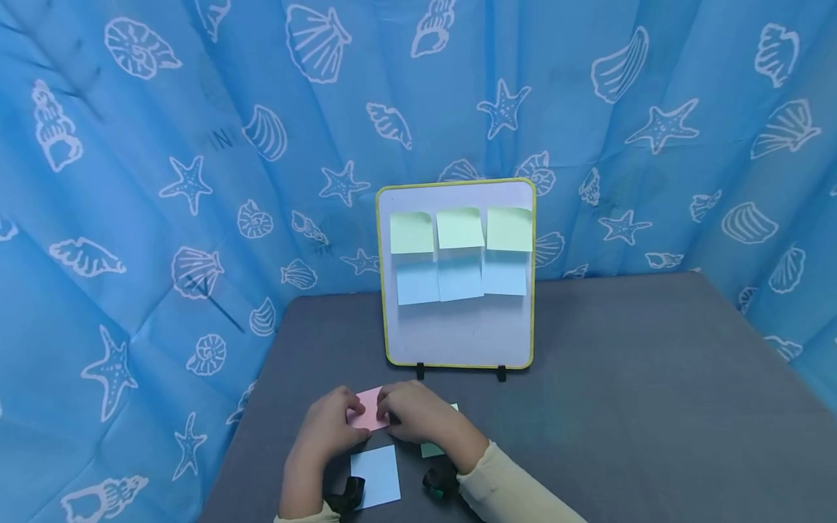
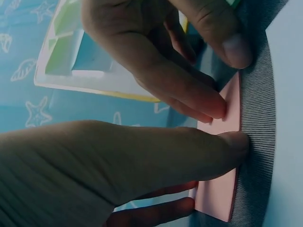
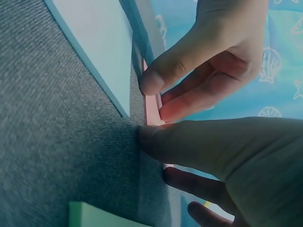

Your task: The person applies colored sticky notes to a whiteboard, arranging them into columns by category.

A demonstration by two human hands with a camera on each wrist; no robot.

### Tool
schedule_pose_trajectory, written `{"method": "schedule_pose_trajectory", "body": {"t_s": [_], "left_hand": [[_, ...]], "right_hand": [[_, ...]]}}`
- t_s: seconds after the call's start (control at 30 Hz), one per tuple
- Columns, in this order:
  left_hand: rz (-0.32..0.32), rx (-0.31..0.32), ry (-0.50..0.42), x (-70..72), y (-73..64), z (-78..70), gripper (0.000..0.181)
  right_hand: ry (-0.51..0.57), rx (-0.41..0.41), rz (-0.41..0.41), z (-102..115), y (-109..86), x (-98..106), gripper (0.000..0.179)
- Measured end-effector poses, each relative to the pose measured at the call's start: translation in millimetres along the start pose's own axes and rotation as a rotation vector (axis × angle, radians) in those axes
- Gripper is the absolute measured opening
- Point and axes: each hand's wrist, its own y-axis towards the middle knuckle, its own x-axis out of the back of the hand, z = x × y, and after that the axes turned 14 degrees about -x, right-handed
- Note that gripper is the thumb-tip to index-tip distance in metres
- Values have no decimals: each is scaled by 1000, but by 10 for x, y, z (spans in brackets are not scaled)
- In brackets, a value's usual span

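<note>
A pad of pink sticky notes [image 1: 369, 409] lies on the grey table in front of the whiteboard, between both hands. My left hand [image 1: 329, 423] grips its left part, thumb along the near edge and fingers at the far side, as the left wrist view shows. Curled over the right part is my right hand [image 1: 416, 412]; its thumb [image 3: 154, 137] meets the near edge in the right wrist view, and its fingers reach over the pad. A pad of blue sticky notes [image 1: 379, 476] sits nearer, and a green pad [image 1: 431, 450] is partly hidden under the right forearm.
The yellow-edged whiteboard [image 1: 458, 338] stands upright on black feet [image 1: 501, 373]. On it are a row of green notes [image 1: 461, 229] and, below, a row of blue notes [image 1: 461, 277]. A blue shell-print curtain [image 1: 314, 218] hangs behind the table [image 1: 628, 392].
</note>
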Motion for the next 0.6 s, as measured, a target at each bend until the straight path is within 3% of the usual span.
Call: {"method": "schedule_pose_trajectory", "body": {"t_s": [0.2,0.6], "left_hand": [[-22,-21,-2,-27,0,-20,27],[-25,-24,4,-32,-6,42,28]], "right_hand": [[30,-41,27,-4,-15,5,14],[37,-47,35,9,9,-37,12]]}}
